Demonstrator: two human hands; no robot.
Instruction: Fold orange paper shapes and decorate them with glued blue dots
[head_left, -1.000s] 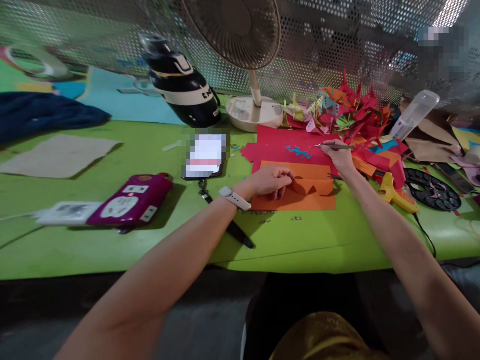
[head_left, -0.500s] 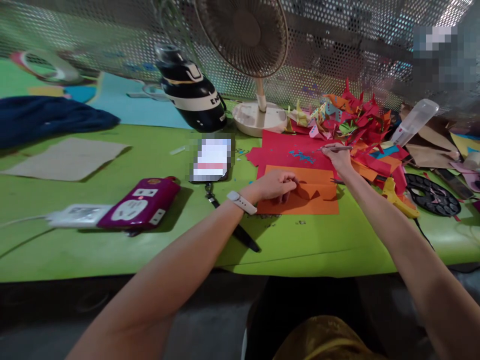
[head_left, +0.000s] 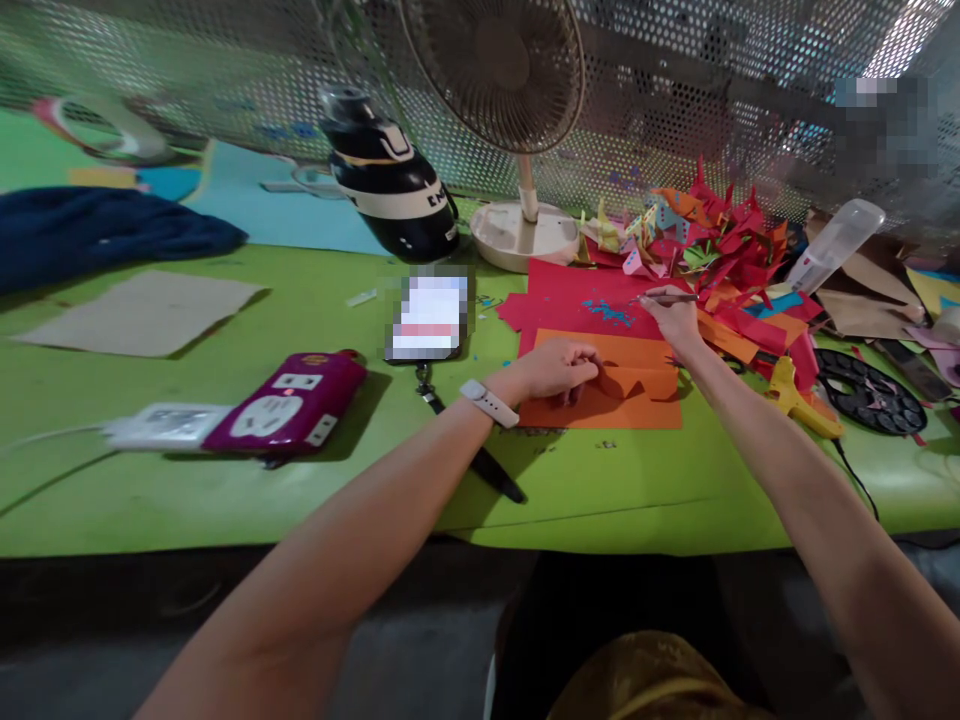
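My left hand (head_left: 556,371), with a pale watch band on the wrist, rests curled over the left part of the orange paper (head_left: 622,410). Its thumb and index finger close at a raised, folded strip of that paper; the fingertips are partly hidden. My right hand (head_left: 675,318) pinches slim tweezers (head_left: 679,297) above the red paper (head_left: 555,295), their tip near a scatter of tiny blue pieces (head_left: 609,312). The red paper lies just behind the orange one.
A heap of folded paper shapes (head_left: 739,240) lies beyond my right hand. Nearby are a yellow glue gun (head_left: 799,400), a black round tray (head_left: 870,392) and a clear bottle (head_left: 840,245). Leftward stand a phone (head_left: 431,315), purple power strip (head_left: 285,405), black flask (head_left: 394,190) and fan (head_left: 525,235).
The whole view has shifted slightly, so things sit a little further right. The right hand and tweezers have moved slightly left relative to the red paper; the left hand stays on the orange paper.
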